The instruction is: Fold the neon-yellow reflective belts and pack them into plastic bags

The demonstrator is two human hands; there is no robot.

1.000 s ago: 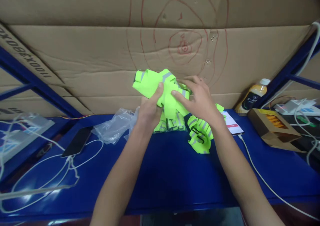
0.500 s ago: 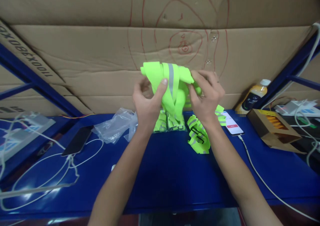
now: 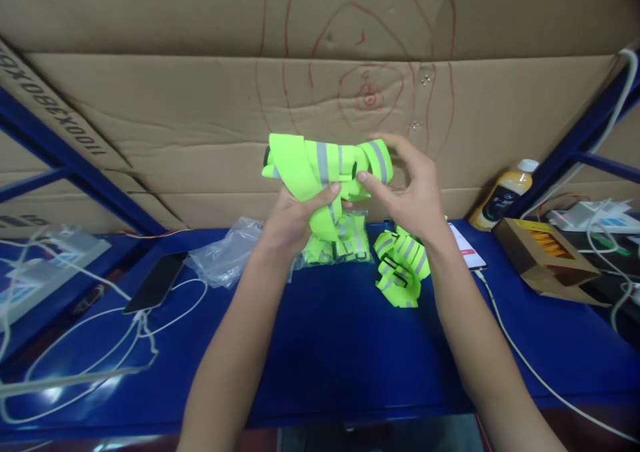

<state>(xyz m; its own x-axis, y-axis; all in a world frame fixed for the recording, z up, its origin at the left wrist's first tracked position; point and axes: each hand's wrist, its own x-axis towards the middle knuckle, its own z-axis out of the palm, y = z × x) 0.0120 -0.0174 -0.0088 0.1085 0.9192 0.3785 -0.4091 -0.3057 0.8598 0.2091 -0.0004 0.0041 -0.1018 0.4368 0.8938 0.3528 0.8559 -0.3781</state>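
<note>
Up in front of the cardboard I hold a bundle of neon-yellow reflective strap [image 3: 300, 162] with grey stripes and a black piece showing. My left hand [image 3: 293, 219] grips it from below, thumb on its front. My right hand [image 3: 413, 189] grips its right end, thumb on the front and fingers behind. Below, clear bags packed with yellow reflective straps [image 3: 353, 242] lie on the blue table [image 3: 340, 345]. A loose reflective strap [image 3: 400, 272] with black buckles lies beneath my right hand.
Crumpled clear plastic bags [image 3: 220, 252] and a dark phone [image 3: 157, 282] with white cables lie left. On the right are a lit phone [image 3: 467, 249], a juice bottle [image 3: 505, 195] and an open brown box [image 3: 547, 259]. A cardboard wall [image 3: 200, 99] stands behind.
The strap bundle has turned and shifted slightly left and down, showing more stripes and a black piece. My right thumb now presses its front; my left hand has moved lower.
</note>
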